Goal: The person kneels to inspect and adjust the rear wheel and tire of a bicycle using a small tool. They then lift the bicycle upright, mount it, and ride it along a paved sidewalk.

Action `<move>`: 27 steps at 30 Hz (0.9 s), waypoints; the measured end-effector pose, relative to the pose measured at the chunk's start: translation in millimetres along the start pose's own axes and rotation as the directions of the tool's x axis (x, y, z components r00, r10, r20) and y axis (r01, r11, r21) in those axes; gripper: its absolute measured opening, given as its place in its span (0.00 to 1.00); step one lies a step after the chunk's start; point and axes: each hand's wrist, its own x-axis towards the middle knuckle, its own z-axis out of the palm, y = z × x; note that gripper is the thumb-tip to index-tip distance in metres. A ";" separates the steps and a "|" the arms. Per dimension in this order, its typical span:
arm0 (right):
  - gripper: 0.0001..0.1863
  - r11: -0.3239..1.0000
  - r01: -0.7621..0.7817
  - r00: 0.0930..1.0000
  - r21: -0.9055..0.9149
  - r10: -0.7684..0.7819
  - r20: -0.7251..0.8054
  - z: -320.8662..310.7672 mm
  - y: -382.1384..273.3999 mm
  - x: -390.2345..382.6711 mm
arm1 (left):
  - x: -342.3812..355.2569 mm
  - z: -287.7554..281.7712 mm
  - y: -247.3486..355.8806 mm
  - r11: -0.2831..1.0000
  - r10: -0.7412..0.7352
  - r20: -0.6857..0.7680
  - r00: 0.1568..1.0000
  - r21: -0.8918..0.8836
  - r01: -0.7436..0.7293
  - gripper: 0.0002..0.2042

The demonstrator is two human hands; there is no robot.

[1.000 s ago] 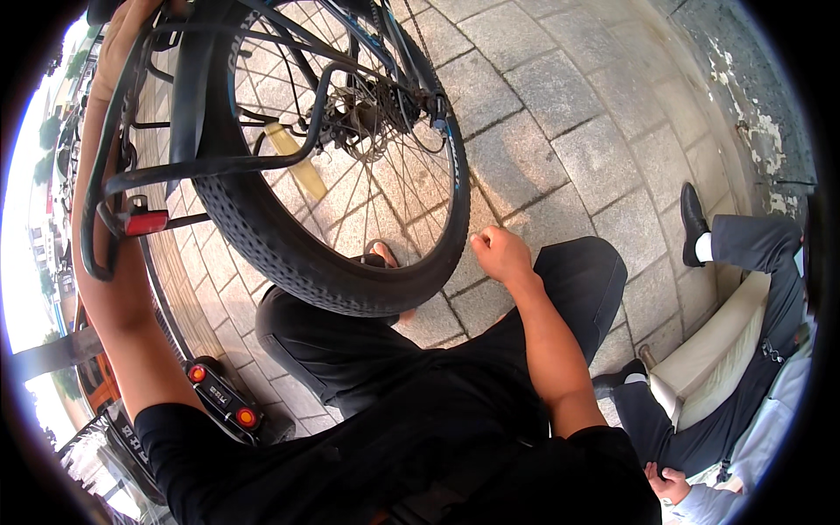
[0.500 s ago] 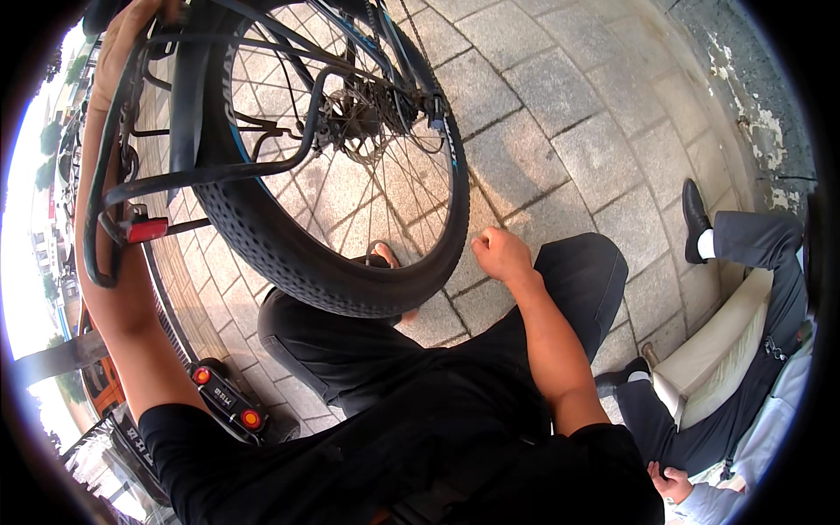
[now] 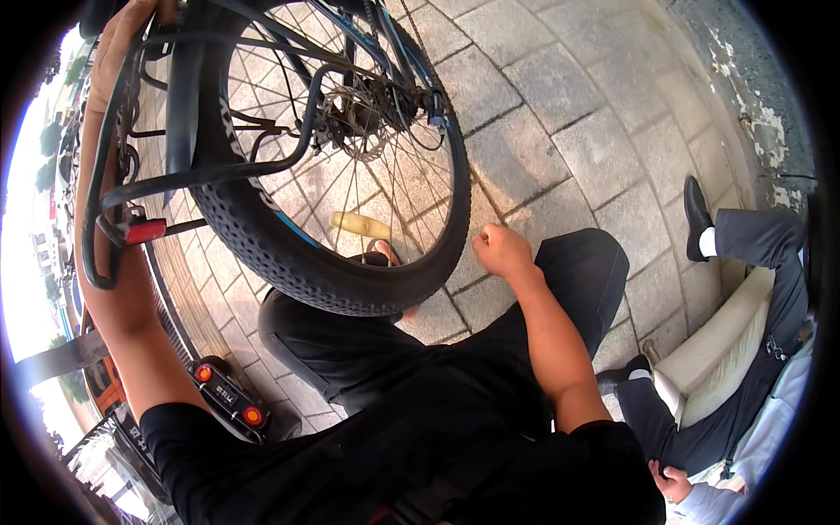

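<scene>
Bicycle | long axis pointing away | left hand: fingers unclear | right hand: fingers clenched

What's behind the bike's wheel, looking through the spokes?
Through the wheel, you can see paving stones and the toes of a foot. The tyre covers more of that foot and the ground directly behind it.

The right grip curls near the tyre.

The bare left hand reaches far left, arm outstretched; the bare right hand, nearer, makes a loose fist.
</scene>
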 end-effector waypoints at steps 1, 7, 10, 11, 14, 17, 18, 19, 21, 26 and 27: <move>0.21 1.000 0.012 1.000 -0.010 -0.012 0.016 0.3 -4.9 -1.0 | -2.5 -3.7 3.5 1.000 -0.015 0.006 1.000 0.018 0.015 0.32; 0.19 0.999 0.045 0.999 -0.007 -0.045 0.007 5.7 -6.2 1.6 | -5.0 -19.5 -9.3 1.000 0.029 0.031 0.999 0.007 -0.029 0.31; 0.19 0.999 0.044 0.999 -0.019 -0.043 0.018 3.6 -7.9 -1.2 | -5.6 -17.5 -10.2 1.000 0.022 0.027 0.999 -0.007 -0.022 0.30; 0.19 0.999 0.048 0.999 -0.023 -0.048 0.019 4.2 -8.0 -1.4 | -7.3 -18.8 -10.5 1.000 0.019 0.027 0.999 -0.008 -0.018 0.30; 0.20 0.999 0.042 0.999 -0.016 -0.042 -0.001 5.6 -11.1 -2.5 | -9.6 -21.6 -12.4 0.999 0.019 0.027 0.999 -0.028 -0.018 0.29; 0.20 1.000 0.001 1.000 0.000 -0.001 0.000 -1.4 -8.9 -9.0 | -7.0 -16.3 -14.0 0.996 0.032 0.035 0.999 -0.088 -0.028 0.29; 0.20 1.000 0.013 0.999 -0.006 -0.013 -0.030 2.3 -7.0 -8.0 | -6.6 -18.0 -13.9 0.995 0.022 0.041 0.999 -0.097 -0.018 0.28; 0.20 1.000 0.023 0.999 0.002 -0.023 -0.030 4.2 -8.4 -6.7 | -8.8 -19.8 -12.7 0.994 0.019 0.050 0.999 -0.108 -0.014 0.28; 0.20 0.999 0.031 0.999 0.013 -0.031 -0.027 5.2 -9.4 -8.1 | -13.2 -19.2 -21.6 0.983 -0.034 0.039 0.999 -0.181 0.041 0.28; 0.20 1.000 0.030 0.999 0.008 -0.030 -0.023 6.0 -8.6 -4.5 | -16.1 -13.8 -22.1 0.969 -0.033 0.020 0.999 -0.242 0.037 0.27; 0.20 1.000 0.029 0.999 0.004 -0.029 -0.022 5.6 -9.0 -4.3 | -16.3 -14.4 -21.6 0.965 -0.037 0.021 0.999 -0.259 0.042 0.27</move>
